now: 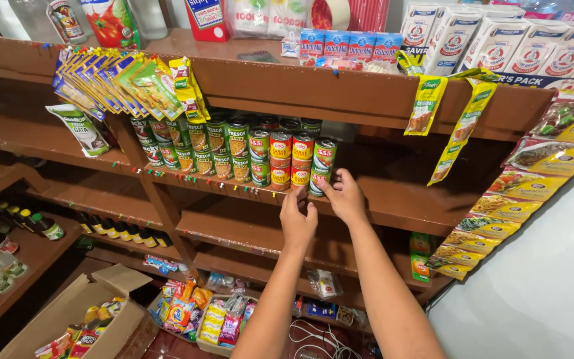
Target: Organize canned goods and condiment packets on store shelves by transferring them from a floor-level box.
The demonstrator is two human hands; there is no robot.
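Observation:
A row of stacked tins [234, 149] with green and red labels stands on a brown wooden shelf [406, 206]. At the row's right end a green and red tin [323, 154] sits on top of another tin [317, 182]. My right hand [344, 195] reaches to that lower tin, fingertips touching its side. Just left of it and a little lower, my left hand [297, 217] has its fingers raised to the shelf edge under a red tin [299, 177]. Whether either hand grips a tin is hidden by the fingers.
Strips of sachets [121, 80] hang from the upper shelf, and more hang at the right [526, 186]. Small dark bottles [111, 229] line a lower shelf. An open cardboard box [78, 312] of packets sits on the floor at lower left, beside snack packets [200, 312].

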